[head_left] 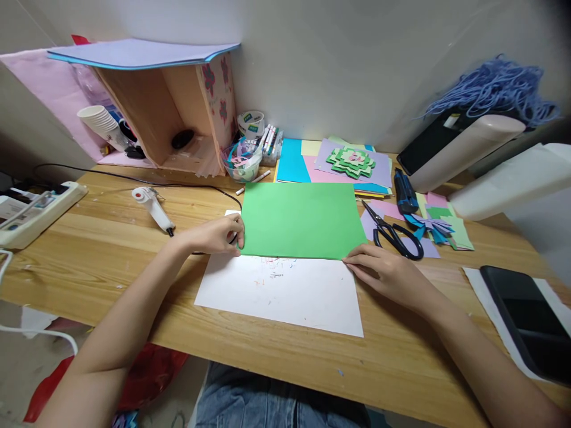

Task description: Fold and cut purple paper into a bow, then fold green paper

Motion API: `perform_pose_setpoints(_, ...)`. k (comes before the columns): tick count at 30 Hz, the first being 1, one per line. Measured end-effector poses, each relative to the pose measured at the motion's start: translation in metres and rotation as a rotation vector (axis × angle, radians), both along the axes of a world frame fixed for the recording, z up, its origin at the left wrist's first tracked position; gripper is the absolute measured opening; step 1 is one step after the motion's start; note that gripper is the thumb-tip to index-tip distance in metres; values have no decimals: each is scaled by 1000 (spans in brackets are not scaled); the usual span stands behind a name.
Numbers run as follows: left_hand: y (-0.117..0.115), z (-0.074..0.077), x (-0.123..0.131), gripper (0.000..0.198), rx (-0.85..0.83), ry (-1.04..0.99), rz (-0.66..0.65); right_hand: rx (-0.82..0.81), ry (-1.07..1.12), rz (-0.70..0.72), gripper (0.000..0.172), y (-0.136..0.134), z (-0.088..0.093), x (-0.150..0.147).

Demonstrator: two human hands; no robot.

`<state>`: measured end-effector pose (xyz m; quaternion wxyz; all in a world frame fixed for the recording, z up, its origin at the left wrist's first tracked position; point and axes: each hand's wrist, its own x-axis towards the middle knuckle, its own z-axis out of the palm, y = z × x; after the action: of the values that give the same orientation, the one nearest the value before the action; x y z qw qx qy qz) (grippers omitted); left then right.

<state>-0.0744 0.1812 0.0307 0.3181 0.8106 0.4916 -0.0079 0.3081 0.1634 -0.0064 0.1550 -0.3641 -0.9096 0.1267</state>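
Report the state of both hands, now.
Left hand: closed, pinching the green paper at its near left corner.
Right hand: closed, pinching the same paper at its near right corner.

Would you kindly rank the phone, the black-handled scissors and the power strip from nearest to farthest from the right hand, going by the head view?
1. Black-handled scissors: just beyond the right hand, handles close to it.
2. Phone: off to its right.
3. Power strip: on the opposite side, at the far left.
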Motion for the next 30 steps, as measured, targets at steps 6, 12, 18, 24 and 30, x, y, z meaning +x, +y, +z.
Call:
perform_pose_setpoints(6, 1, -4, -6, 31, -12, -15, 70, -2, -11, -2, 20, 0, 0, 1)
perform_pose_setpoints(12, -2, 6, -2, 28, 0, -55, -30, 19, -33, -9, 19, -2, 1, 0)
perform_pose_setpoints(18, -17, -4, 42, 29, 129, -175, 67, 105, -108, -19, 21, -5, 1, -5)
perform_pose_setpoints(24, -23, -27, 64, 20, 154, -231, 127, 231, -199, -9, 24, -8, 2, -10)
perform_pose_setpoints(30, -23, -28, 64, 18, 152, -236, 193, 341, -247, -8, 25, -9, -4, -16)
